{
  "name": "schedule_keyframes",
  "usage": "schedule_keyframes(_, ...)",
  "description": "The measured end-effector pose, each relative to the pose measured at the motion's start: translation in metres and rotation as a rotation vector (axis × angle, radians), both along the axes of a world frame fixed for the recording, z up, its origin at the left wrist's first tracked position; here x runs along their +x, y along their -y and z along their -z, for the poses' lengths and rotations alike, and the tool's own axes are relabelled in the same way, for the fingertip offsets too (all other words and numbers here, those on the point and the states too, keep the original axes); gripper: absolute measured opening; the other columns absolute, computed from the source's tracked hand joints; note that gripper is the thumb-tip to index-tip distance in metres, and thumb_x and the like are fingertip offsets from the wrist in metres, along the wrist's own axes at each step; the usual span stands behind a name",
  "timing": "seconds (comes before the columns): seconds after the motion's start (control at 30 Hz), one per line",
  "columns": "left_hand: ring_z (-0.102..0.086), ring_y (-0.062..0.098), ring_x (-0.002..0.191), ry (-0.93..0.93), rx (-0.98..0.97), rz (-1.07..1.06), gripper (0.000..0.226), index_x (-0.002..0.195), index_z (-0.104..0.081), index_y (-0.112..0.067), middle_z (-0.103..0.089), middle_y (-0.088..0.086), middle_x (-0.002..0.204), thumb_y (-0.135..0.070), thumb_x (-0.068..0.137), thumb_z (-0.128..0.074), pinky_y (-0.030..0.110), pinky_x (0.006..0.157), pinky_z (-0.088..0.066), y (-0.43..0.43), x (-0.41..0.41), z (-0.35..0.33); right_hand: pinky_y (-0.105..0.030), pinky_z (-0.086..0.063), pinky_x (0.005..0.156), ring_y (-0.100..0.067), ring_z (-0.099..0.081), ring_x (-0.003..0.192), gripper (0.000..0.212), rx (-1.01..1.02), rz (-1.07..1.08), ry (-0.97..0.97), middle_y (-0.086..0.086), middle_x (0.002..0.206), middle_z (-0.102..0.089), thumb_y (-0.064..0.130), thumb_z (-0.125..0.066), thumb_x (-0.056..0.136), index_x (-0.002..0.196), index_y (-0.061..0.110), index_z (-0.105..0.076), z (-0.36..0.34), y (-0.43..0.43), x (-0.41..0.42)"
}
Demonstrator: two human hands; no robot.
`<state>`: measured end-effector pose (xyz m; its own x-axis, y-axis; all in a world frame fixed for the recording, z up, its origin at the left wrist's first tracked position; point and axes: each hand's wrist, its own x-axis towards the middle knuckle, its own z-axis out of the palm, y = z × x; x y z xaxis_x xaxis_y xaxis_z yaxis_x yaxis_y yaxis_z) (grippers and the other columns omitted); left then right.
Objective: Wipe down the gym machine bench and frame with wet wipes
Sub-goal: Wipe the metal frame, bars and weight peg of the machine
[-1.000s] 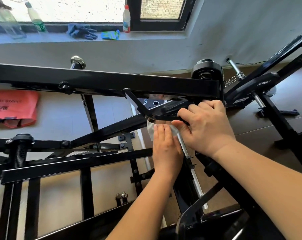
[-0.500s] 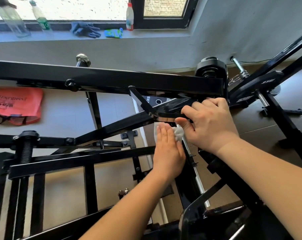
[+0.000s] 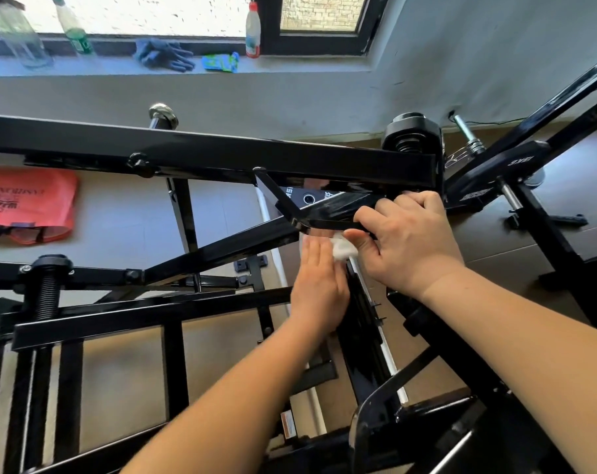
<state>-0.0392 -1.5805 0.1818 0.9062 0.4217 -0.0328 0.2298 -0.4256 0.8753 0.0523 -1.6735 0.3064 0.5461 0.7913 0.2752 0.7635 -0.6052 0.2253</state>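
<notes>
A black steel gym machine frame [image 3: 221,155] fills the view, with a long top beam and crossing bars. A crumpled white wet wipe [image 3: 343,248] sits under a flat black bracket near the middle. My left hand [image 3: 319,282] presses the wipe against an upright frame part with straight fingers. My right hand [image 3: 406,241] curls its fingers round the black bracket [image 3: 324,222], and its thumb touches the wipe. Most of the wipe is hidden behind my hands. No bench pad is visible.
A window sill at the back carries bottles [image 3: 252,29], dark gloves [image 3: 163,56] and a green packet [image 3: 220,61]. A red bag [image 3: 30,206] lies on the floor at left. Weight plates [image 3: 485,176] on a bar stand at right. Black bars cross below and left.
My left hand has slid slightly down the upright part, and the wipe has bunched up between my two hands. My right hand keeps its grip on the bracket.
</notes>
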Motion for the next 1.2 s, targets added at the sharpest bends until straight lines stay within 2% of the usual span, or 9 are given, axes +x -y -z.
schedule_keyframes(0.1,-0.042,0.028,0.131,-0.079,0.032,-0.001,0.029,0.114,-0.060,-0.011,-0.052,0.010,0.132,-0.021,0.103,-0.034,0.053,0.118,-0.032,-0.027,0.023,-0.006,-0.045,-0.038,0.092,-0.030,-0.060,0.078,0.037,-0.043,0.027,-0.018,0.001,0.078,-0.063,0.052,-0.040,0.102,0.091,0.024,-0.063,-0.002,0.000,-0.003)
schedule_keyframes(0.23,0.004,0.000,0.155,0.022,-0.033,0.138,0.053,0.161,-0.026,-0.020,-0.008,-0.013,0.167,-0.029,0.110,-0.036,0.024,0.127,-0.001,0.011,-0.033,-0.015,-0.048,-0.037,0.105,-0.032,-0.062,0.093,0.053,-0.156,0.116,-0.145,-0.005,0.091,-0.066,0.056,-0.025,0.102,0.103,0.023,-0.066,-0.012,-0.004,-0.008)
schedule_keyframes(0.3,-0.004,-0.004,0.154,0.019,-0.069,0.183,0.054,0.161,-0.026,-0.022,-0.015,-0.011,0.168,-0.035,0.110,-0.035,0.028,0.128,-0.008,0.010,-0.065,-0.010,-0.049,-0.026,0.121,-0.031,-0.058,0.119,0.059,-0.128,0.197,-0.307,-0.007,0.118,-0.065,0.057,-0.023,0.102,0.125,0.022,-0.064,-0.017,-0.006,-0.020)
schedule_keyframes(0.43,-0.016,0.002,0.154,-0.005,-0.062,0.070,0.052,0.160,-0.031,-0.019,-0.025,-0.005,0.167,-0.034,0.111,-0.036,0.034,0.128,-0.017,-0.022,-0.092,-0.009,-0.043,0.003,0.129,-0.019,0.000,0.159,0.067,0.073,0.401,-0.482,-0.003,0.171,-0.014,0.054,-0.033,0.104,0.162,0.023,-0.023,-0.019,0.013,-0.087)
schedule_keyframes(0.57,0.001,0.001,0.156,0.080,0.067,0.254,0.056,0.162,-0.023,-0.018,-0.012,-0.005,0.170,-0.036,0.110,-0.033,0.035,0.129,-0.009,-0.001,-0.094,-0.006,-0.045,0.008,0.128,-0.016,0.014,0.158,0.075,0.026,0.530,-0.408,0.000,0.172,0.008,0.057,-0.020,0.100,0.164,0.020,-0.011,-0.011,0.032,-0.134)
schedule_keyframes(0.7,0.022,0.015,0.155,0.078,0.319,0.546,0.066,0.163,0.001,-0.022,0.014,0.001,0.170,-0.053,0.106,-0.010,0.047,0.128,-0.001,0.029,-0.086,0.014,-0.048,0.002,0.129,-0.017,0.007,0.159,0.064,0.040,0.549,-0.393,0.002,0.173,0.003,0.046,-0.036,0.102,0.161,0.025,-0.028,-0.006,0.032,-0.133)
schedule_keyframes(0.9,0.025,0.014,0.154,-0.002,0.207,0.484,0.071,0.162,0.007,-0.016,0.024,0.001,0.168,-0.046,0.110,-0.031,0.043,0.128,0.007,0.032,-0.107,0.037,-0.041,0.002,0.128,-0.011,0.002,0.158,0.058,0.140,0.565,-0.384,0.010,0.172,-0.006,0.039,-0.029,0.100,0.155,0.031,-0.041,-0.002,0.031,-0.130)
schedule_keyframes(1.07,0.026,0.017,0.154,0.058,0.382,0.555,0.073,0.163,0.005,-0.018,0.017,0.004,0.170,-0.057,0.105,-0.016,0.046,0.128,0.006,0.029,-0.068,0.024,-0.045,-0.001,0.128,-0.014,0.002,0.159,0.056,0.121,0.561,-0.359,0.008,0.173,-0.006,0.041,-0.026,0.101,0.153,0.033,-0.045,-0.002,0.029,-0.130)
schedule_keyframes(1.2,0.016,0.018,0.157,0.142,0.339,0.482,0.065,0.164,-0.008,-0.018,0.003,0.003,0.172,-0.041,0.109,-0.033,0.049,0.128,-0.001,0.038,-0.068,0.034,-0.046,-0.001,0.128,-0.014,0.000,0.159,0.055,0.121,0.556,-0.356,0.007,0.173,-0.007,0.039,-0.028,0.101,0.151,0.033,-0.048,-0.002,0.030,-0.129)
